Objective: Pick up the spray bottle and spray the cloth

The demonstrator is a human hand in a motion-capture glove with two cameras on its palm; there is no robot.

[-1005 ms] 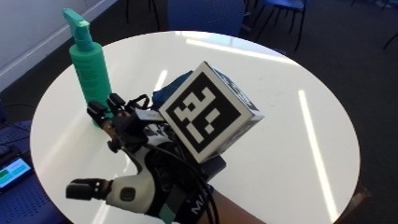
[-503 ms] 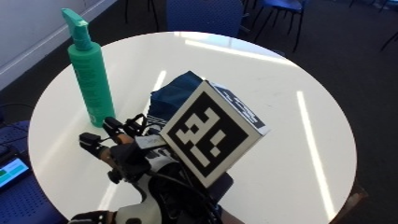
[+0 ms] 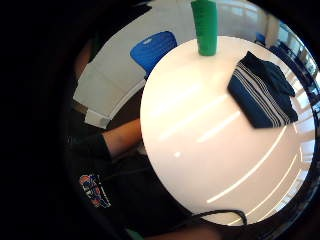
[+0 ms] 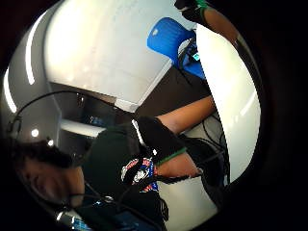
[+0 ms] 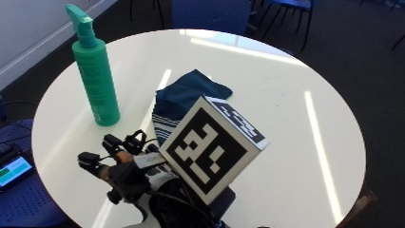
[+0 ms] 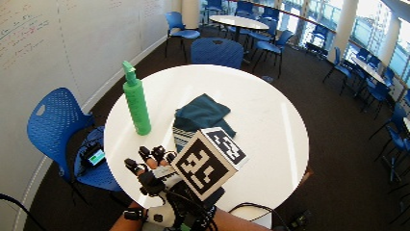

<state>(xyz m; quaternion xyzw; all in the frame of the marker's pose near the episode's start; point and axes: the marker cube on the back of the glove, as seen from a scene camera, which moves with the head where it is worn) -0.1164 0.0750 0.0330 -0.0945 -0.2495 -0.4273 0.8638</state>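
Observation:
A tall green spray bottle (image 5: 95, 80) (image 6: 136, 106) stands upright near the left edge of the round white table (image 5: 284, 118). A dark blue cloth (image 5: 187, 97) (image 6: 202, 113) with a striped edge lies crumpled at the table's middle, to the right of the bottle. My gloved right hand (image 5: 123, 161) (image 6: 154, 166) hovers over the near part of the table, short of both. Its fingers (image 5: 110, 142) are spread and hold nothing. The little finger side palm view shows the bottle's lower body (image 3: 206, 27) and the cloth (image 3: 262, 92) some way off across the tabletop.
A blue chair (image 6: 54, 125) stands left of the table with a small lit device (image 6: 96, 156) on its seat. Another blue chair (image 6: 214, 50) is behind the table. A black cable (image 6: 249, 208) loops at the near edge. My bare forearm (image 3: 122, 137) stays off the table.
My gloved hand has drawn back from the bottle's base toward the near edge of the table. Bottle and cloth have stayed where they were.

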